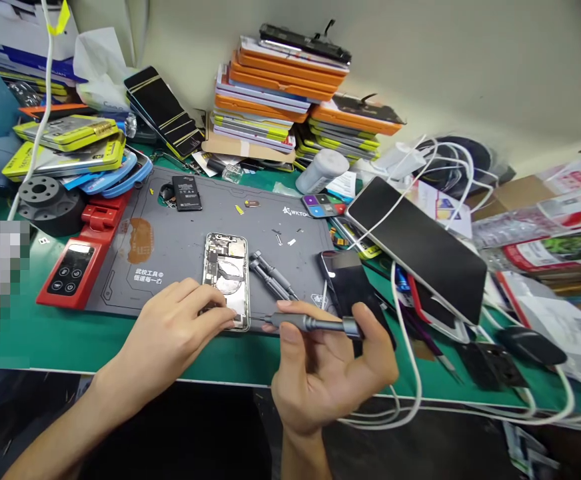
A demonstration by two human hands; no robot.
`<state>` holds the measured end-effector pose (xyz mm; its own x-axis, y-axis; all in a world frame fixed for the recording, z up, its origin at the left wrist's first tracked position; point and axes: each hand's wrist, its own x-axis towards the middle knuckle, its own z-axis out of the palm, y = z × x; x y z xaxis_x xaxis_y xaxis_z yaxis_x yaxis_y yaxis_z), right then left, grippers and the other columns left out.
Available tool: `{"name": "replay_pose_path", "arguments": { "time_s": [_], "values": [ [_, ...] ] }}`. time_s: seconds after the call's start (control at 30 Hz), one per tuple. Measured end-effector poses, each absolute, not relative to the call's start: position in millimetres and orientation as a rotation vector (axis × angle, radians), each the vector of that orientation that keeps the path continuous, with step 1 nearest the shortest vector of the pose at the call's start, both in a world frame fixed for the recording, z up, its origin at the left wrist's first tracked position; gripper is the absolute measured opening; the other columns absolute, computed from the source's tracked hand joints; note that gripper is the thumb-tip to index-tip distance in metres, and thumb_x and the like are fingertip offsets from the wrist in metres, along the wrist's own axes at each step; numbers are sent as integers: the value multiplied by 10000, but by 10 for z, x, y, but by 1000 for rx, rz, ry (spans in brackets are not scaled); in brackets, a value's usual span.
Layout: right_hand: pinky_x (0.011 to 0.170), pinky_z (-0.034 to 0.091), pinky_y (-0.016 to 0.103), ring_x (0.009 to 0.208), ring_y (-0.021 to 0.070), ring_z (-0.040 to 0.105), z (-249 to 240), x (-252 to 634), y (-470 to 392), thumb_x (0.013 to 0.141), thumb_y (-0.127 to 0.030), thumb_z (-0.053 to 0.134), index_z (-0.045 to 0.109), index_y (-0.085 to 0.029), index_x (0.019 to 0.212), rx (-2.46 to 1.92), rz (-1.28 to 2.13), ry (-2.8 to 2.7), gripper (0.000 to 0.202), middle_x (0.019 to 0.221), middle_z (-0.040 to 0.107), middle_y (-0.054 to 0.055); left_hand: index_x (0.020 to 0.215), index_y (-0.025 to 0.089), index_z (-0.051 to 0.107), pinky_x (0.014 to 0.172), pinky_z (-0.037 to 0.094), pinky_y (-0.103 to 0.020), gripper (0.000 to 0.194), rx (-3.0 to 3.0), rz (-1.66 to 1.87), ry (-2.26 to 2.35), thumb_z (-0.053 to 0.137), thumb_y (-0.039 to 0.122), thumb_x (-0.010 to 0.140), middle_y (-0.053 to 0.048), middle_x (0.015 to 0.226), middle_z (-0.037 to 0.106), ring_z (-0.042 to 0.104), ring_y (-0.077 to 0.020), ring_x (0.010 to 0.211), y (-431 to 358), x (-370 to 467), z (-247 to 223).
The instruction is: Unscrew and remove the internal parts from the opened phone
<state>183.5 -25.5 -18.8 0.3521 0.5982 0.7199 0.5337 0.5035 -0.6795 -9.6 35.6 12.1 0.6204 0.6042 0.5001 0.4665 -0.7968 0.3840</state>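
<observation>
An opened phone (230, 277) with its inner parts exposed lies on the grey work mat (185, 253). My left hand (178, 320) rests over the phone's lower left, fingers bent together and gripping its lower end; their tips partly cover the parts there. In my right hand (333, 367) is a slim grey screwdriver (295, 322), held nearly level between thumb and fingers. Its thin tip points left, close to the phone's lower right edge; whether it touches is unclear. Two more grey screwdrivers (273, 277) lie just right of the phone. A black battery (187, 193) is farther back on the mat.
A red device with buttons (70, 270) borders the mat at left. Orange and yellow boxes (270, 87) are stacked at the back. A dark phone (353, 287), a large tablet-like device (420, 247) and white cables (410, 360) crowd the right. Small screws and bits (285, 238) lie on the mat.
</observation>
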Motion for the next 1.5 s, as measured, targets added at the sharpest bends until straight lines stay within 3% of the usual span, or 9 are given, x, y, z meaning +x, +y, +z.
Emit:
{"name": "replay_pose_path", "arguments": {
  "time_s": [0.17, 0.43, 0.73, 0.87, 1.0, 1.13, 1.2, 1.33, 1.5],
  "values": [
    [617, 729, 305, 887, 188, 789, -166, 1782, -247, 965, 4, 685, 466, -320, 1605, -1146, 126, -1231, 750, 1101, 754, 61, 1103, 178, 753, 804, 496, -368, 156, 2632, 935, 953, 658, 301, 1113, -49, 1102, 759, 623, -216, 917, 372, -126, 97],
    [569, 697, 271, 683, 135, 742, -137, 1756, -275, 978, 15, 664, 488, -300, 1587, -1083, 164, -1169, 707, 1064, 790, 53, 1072, 211, 710, 816, 500, -333, 127, 2463, 930, 932, 614, 257, 1141, -4, 1046, 758, 629, -180, 892, 331, -121, 44],
    [578, 728, 285, 788, 179, 805, -177, 1758, -296, 945, 25, 705, 492, -286, 1575, -1060, 117, -1316, 734, 1055, 775, 56, 1055, 208, 733, 898, 520, -371, 129, 2549, 986, 1435, 638, 256, 1126, -11, 1027, 798, 699, -217, 930, 501, -682, 329],
    [640, 749, 300, 848, 174, 811, -94, 1651, -262, 989, 3, 657, 442, -304, 1610, -1072, 231, -1395, 725, 1080, 762, 49, 1042, 185, 766, 816, 523, -402, 164, 2775, 902, 1542, 631, 243, 1115, -49, 1001, 787, 675, -250, 871, 684, -859, 301],
    [720, 748, 300, 928, 175, 817, -81, 1520, -162, 1015, -28, 647, 421, -303, 1622, -1143, 261, -1419, 704, 1123, 751, 57, 1131, 172, 795, 880, 546, -441, 198, 2794, 964, 1634, 615, 255, 1119, -104, 1128, 784, 682, -285, 959, 696, -843, 248],
    [708, 742, 316, 935, 178, 801, -148, 1479, -115, 1007, -33, 658, 398, -319, 1627, -1162, 184, -1454, 731, 1122, 723, 55, 1177, 174, 767, 922, 538, -445, 144, 2696, 1087, 1529, 651, 210, 1098, -95, 1176, 784, 683, -277, 993, 471, -681, 225],
    [627, 721, 290, 837, 158, 766, -154, 1482, -133, 1015, -50, 653, 397, -340, 1625, -1164, 70, -1371, 723, 1092, 708, 42, 1092, 181, 740, 868, 529, -398, 99, 2633, 1078, 1273, 642, 184, 1103, -60, 1086, 778, 674, -231, 919, 372, -589, 202],
    [498, 657, 241, 620, 96, 633, -121, 1497, -180, 1056, -78, 588, 398, -391, 1634, -1160, -34, -1174, 684, 1080, 682, 15, 1171, 186, 692, 858, 509, -367, 102, 2530, 939, 1007, 600, 218, 1141, -45, 1091, 753, 681, -205, 942, 329, -485, 129],
    [656, 738, 334, 809, 162, 746, -141, 1531, -169, 999, -33, 656, 411, -342, 1658, -1146, 124, -1450, 768, 1082, 725, 41, 1234, 183, 664, 868, 488, -407, 165, 2577, 793, 1049, 525, 159, 1147, -76, 1149, 719, 650, -242, 973, 336, -516, 70]
  ]
}}
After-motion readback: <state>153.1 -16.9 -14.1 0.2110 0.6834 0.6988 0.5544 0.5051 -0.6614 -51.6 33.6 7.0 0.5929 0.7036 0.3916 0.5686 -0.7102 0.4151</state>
